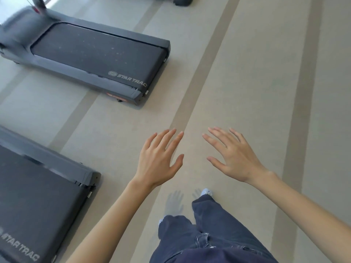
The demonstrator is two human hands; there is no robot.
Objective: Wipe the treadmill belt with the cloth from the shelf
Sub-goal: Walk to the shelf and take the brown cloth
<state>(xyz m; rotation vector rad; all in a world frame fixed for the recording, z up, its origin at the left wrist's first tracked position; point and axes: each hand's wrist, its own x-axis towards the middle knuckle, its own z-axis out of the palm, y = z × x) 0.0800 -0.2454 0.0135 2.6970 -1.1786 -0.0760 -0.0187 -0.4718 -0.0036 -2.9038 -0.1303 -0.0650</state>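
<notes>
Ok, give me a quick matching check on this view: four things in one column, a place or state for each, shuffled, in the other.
1 far treadmill belt
2 near treadmill
3 left hand
4 shoe

A open, holding nothing
B pale, bottom centre
C dotted with pale specks
D cut off at lower left

Pairs: 1-C, 2-D, 3-A, 4-B

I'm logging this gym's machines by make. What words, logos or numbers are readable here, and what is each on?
"STAR TRAC", beside an oval logo: rear end of the far treadmill's belt.
"STAR TRAC": rear end of the near treadmill's belt, somewhat blurred.
Too blurred to read: the orange mark low at the far treadmill's rear corner.
No numbers can be read.
</notes>
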